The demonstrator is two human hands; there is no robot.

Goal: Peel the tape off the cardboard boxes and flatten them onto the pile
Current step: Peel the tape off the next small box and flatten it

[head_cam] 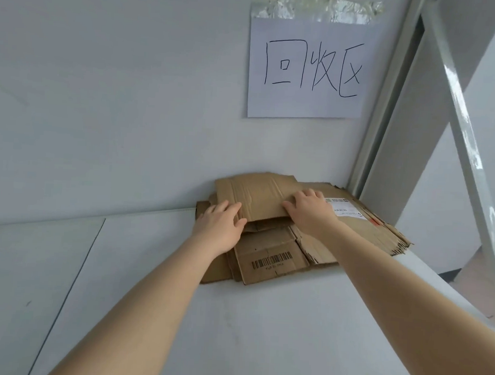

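Both hands are down on the top flattened box (257,196), which sits on the pile of flattened cardboard (367,231), towards the pile's back-left corner. The left hand (220,223) lies nearly flat on the box's left edge, fingers straight, holding nothing. The right hand (311,213) is on the right edge, fingers fanned and palm down, pressing rather than gripping. I can't make out any tape on this sheet.

This looks like the flattening press, late in this box's turn. To do it well, lean weight through the palms and run them outward along the creases, because the near edge seems to ride up slightly (there's a shadow under it). Then nudge the sheet square with the pile so it can't slide off.

At the pile's front lies a barcode-printed carton sheet (268,257), and on its right side a sheet with a white shipping label (344,211). Above the pile, a handwritten paper sign (307,70) is taped to the wall.
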